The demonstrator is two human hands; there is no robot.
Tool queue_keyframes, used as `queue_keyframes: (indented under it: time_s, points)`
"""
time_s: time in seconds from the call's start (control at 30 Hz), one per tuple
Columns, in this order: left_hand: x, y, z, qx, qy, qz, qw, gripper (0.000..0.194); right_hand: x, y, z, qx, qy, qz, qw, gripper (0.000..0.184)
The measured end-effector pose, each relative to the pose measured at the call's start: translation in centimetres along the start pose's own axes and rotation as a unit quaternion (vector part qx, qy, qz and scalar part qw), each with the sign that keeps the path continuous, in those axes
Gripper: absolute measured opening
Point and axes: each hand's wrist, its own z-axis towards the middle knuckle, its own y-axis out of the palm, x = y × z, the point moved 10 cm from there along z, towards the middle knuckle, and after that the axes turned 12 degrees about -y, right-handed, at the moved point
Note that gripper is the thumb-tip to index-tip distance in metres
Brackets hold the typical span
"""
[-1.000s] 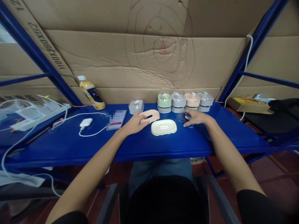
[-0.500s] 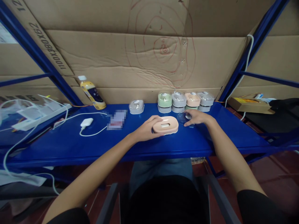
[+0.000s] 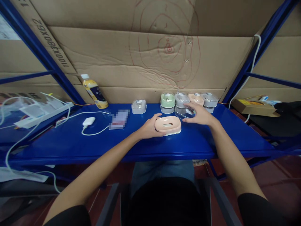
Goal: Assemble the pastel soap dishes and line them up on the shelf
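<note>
Left hand (image 3: 149,128), fingers pressed together, cups the peach oval soap-dish lid (image 3: 167,124) from 9 o'clock, keeping it square on the cream base (image 3: 172,133); right hand (image 3: 199,114), fingers spread, steadies the clear round cover (image 3: 184,112) at 1 o'clock.
</note>
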Motion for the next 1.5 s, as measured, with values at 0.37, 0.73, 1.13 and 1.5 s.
queue_keyframes:
  time_s: [0.37,0.73,1.13,1.5]
  points:
    - [-0.1,0.6,0.7,0.001,0.012,-0.047,0.999,0.125,-7.2,7.2,3.7,-0.073,-0.169,0.094,0.979,0.085]
    - [-0.4,1.4,0.8,-0.012,-0.028,-0.009,0.999,0.136,-6.8,7.6,3.7,-0.106,-0.162,0.099,0.976,0.089]
    - [-0.7,1.3,0.1,0.006,0.039,0.025,0.999,0.117,-5.2,8.6,1.9,-0.100,-0.130,0.064,0.984,0.111]
    - [-1.5,-3.5,-4.6,0.157,-0.167,0.348,0.909,0.103,-0.2,4.2,0.9,-0.003,-0.013,0.063,0.998,0.068]
